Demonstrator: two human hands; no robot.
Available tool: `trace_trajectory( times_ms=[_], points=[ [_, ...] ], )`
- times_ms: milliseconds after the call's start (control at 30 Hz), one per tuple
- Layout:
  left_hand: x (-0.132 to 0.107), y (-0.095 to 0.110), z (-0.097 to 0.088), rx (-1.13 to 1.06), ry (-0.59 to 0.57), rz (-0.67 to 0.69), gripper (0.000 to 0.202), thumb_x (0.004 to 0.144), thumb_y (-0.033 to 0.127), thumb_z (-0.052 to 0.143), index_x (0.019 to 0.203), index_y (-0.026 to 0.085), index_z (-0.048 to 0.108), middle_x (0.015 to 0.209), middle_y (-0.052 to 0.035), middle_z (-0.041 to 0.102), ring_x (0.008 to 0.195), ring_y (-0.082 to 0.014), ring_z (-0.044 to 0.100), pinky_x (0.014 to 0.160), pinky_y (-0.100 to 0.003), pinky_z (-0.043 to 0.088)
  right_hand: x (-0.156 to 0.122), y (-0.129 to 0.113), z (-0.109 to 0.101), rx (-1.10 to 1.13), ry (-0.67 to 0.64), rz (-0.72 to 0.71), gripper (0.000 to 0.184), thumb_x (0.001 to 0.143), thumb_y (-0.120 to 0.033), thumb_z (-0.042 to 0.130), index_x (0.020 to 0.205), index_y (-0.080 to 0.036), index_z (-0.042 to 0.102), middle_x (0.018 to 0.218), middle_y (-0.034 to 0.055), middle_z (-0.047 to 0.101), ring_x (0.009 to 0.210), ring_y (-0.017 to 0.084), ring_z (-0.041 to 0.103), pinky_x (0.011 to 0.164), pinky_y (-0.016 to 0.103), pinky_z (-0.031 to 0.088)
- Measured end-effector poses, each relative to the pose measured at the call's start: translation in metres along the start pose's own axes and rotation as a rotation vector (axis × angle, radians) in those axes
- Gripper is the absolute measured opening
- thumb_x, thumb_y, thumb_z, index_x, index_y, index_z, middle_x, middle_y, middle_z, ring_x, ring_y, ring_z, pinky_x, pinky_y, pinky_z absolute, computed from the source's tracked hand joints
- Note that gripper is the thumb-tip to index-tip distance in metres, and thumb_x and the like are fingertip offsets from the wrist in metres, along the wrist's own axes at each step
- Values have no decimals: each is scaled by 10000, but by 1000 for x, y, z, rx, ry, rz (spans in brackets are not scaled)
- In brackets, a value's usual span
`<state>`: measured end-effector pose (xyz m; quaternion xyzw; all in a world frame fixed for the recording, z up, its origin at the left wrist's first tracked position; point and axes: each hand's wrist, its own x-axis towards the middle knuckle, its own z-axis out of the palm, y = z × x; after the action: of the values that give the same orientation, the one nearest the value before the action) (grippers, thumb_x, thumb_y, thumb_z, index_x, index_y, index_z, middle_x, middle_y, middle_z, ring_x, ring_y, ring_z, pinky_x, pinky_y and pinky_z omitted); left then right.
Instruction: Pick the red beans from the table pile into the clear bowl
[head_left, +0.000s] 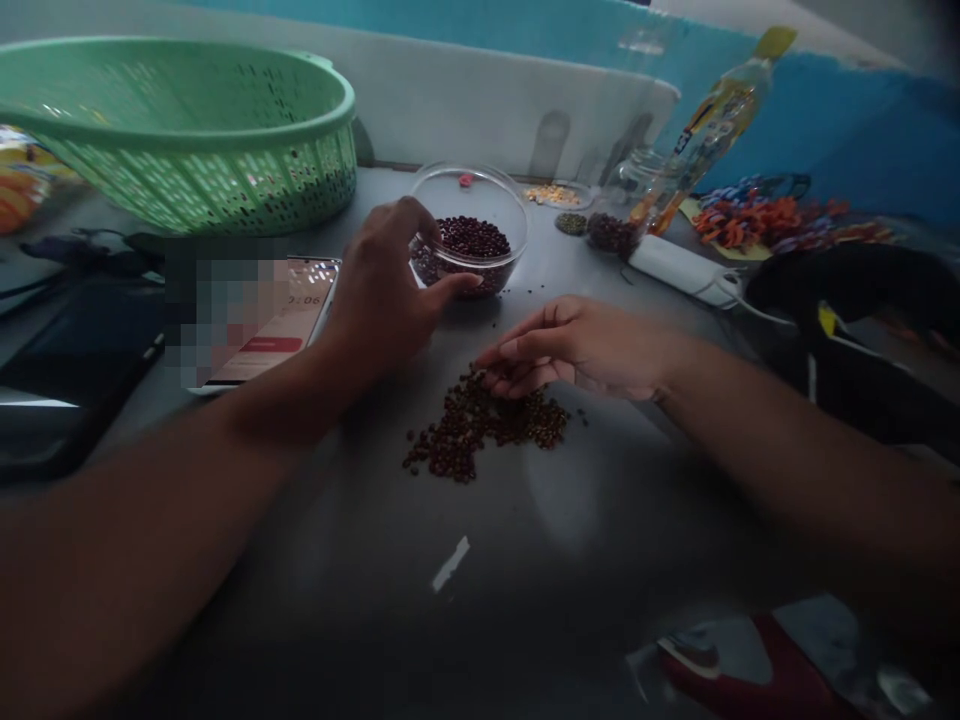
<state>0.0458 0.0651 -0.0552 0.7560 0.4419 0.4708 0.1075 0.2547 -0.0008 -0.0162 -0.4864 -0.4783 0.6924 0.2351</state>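
Observation:
A clear round bowl (517, 235) holds dark red beans (474, 238). My left hand (390, 270) grips the bowl's near-left rim, thumb over the front edge and fingers on the left side. On the grey table, in front of the bowl, lies a loose pile of mixed beans (450, 440), dark red ones at the left and smaller greenish-brown ones at the right. My right hand (559, 345) is at the pile's back edge, its fingers curled and the thumb close to the index finger. Whatever is between those fingertips is too small to make out.
A green plastic basket (247, 165) stands back left, with a lit phone (277, 330) before it. Back right are a clear jar (641, 185), a yellow-capped bottle (727, 110), a white power strip (682, 270) and orange craft pieces (757, 220). A paper scrap (451, 564) lies in front.

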Motion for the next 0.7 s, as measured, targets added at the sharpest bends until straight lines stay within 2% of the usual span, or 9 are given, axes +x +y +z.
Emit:
trace_trajectory(
  times_ms=[167, 267, 533, 700],
  points=[
    [0, -1, 0, -10, 4, -13, 425, 719, 311, 920, 967, 252, 579, 1090, -54, 644, 1084, -294, 677, 993, -502, 605, -2, 0, -2, -37, -47, 13, 233, 870, 28, 673, 936, -127, 833, 832, 67, 813, 756, 119, 756, 789, 205, 619],
    [-1, -3, 1, -14, 1, 0, 425, 725, 325, 917, 970, 255, 577, 1092, -54, 647, 1108, -300, 671, 990, -501, 608, -1, -1, -5, -119, -38, -12, 201, 861, 3, 718, 951, -133, 835, 832, 59, 817, 742, 114, 757, 779, 203, 623],
    [0, 0, 0, -25, 1, 4, 389, 722, 316, 907, 943, 266, 591, 1083, -50, 644, 1099, -302, 662, 998, -500, 604, 3, 0, -8, -271, 32, -105, 81, 792, -123, 833, 821, -198, 833, 714, 15, 785, 625, 114, 723, 605, 192, 602],
    [0, 2, 0, -48, -9, -13, 374, 709, 302, 901, 923, 238, 601, 1041, -59, 628, 1096, -317, 653, 1002, -520, 590, -1, -6, -6, -443, 123, -205, 72, 737, -157, 863, 723, -194, 804, 551, -13, 688, 500, 97, 630, 460, 183, 500]
  ],
)
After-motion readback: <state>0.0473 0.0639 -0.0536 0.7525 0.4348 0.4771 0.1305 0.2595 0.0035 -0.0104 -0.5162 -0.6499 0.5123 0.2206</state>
